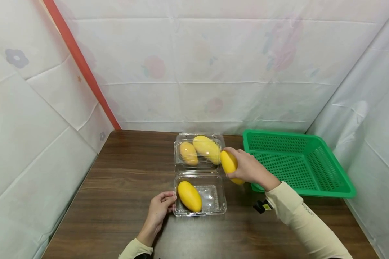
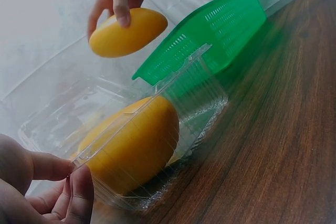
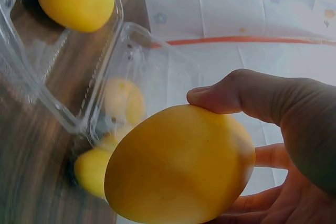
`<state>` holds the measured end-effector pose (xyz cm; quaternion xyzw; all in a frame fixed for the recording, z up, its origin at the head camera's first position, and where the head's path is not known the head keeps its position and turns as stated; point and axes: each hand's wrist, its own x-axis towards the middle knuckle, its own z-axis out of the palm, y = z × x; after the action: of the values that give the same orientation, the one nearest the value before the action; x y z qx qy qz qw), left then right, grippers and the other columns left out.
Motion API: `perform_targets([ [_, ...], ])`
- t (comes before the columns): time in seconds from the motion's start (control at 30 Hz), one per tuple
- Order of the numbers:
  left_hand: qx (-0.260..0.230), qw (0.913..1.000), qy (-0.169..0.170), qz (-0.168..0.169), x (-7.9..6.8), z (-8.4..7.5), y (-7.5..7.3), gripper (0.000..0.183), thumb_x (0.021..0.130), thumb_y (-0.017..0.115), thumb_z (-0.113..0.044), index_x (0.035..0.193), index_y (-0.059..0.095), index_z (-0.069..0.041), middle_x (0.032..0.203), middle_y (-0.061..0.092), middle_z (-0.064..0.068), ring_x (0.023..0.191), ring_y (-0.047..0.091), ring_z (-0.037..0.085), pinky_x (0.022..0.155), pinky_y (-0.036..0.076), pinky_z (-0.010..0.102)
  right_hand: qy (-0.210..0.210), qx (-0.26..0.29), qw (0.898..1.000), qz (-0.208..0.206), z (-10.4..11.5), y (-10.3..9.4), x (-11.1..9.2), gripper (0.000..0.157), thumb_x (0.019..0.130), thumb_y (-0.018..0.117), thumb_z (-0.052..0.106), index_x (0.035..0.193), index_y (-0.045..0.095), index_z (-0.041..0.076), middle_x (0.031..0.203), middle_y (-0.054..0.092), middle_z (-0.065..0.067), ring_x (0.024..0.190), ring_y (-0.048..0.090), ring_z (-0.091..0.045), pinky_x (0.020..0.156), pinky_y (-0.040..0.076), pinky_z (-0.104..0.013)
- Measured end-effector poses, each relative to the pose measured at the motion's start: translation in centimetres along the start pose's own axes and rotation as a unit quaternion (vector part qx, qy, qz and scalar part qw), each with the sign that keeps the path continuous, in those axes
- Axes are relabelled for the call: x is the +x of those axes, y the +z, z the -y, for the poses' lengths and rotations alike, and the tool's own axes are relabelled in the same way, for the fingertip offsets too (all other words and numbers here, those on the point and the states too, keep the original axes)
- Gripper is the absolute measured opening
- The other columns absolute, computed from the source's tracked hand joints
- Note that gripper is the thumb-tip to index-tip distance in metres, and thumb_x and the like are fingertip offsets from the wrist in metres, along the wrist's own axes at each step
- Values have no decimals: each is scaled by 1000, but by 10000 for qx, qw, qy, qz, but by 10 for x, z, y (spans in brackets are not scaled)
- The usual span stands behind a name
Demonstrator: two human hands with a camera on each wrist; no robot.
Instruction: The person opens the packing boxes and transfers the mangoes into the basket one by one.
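My right hand (image 1: 247, 167) grips a yellow mango (image 1: 228, 162) between thumb and fingers, held in the air right of the clear plastic clamshell box (image 1: 214, 196). Another mango (image 1: 189, 196) lies slanted in the left part of the box's front half. At the box's left edge, my left hand (image 1: 160, 208) pinches the rim, thumb and fingertips showing close up in the left wrist view. The box's clear lid (image 1: 178, 167) is folded back, away from me. Through it show two more mangoes (image 1: 188, 154), within another clear box (image 1: 218, 137) at the back.
A green perforated plastic basket (image 1: 338, 176) stands on the right side of the brown wooden table (image 1: 123, 180). White printed sheets (image 1: 194, 72) hang behind the table and at both sides. A red strip (image 1: 81, 61) runs down the left corner.
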<state>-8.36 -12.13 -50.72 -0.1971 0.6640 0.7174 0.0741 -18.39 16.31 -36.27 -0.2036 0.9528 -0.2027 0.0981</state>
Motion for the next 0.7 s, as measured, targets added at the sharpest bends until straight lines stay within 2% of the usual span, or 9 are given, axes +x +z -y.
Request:
perform_targets([
  [0.33, 103, 9999, 89, -69, 0, -1, 1, 29, 92, 64, -7, 115, 60, 11, 85, 68, 6, 63, 59, 10, 57, 52, 21, 245, 35, 9997, -88, -19, -11, 2, 84, 74, 82, 24, 146, 38, 17, 114, 57, -18, 91, 55, -29, 63, 50, -35],
  [0.7, 112, 9999, 64, -44, 2, 3, 0, 31, 93, 64, -7, 117, 59, 11, 86, 68, 5, 65, 59, 10, 58, 52, 22, 506, 2, 9987, -16, -37, -21, 5, 85, 77, 81, 25, 148, 35, 16, 117, 56, -21, 96, 55, -33, 65, 50, -37],
])
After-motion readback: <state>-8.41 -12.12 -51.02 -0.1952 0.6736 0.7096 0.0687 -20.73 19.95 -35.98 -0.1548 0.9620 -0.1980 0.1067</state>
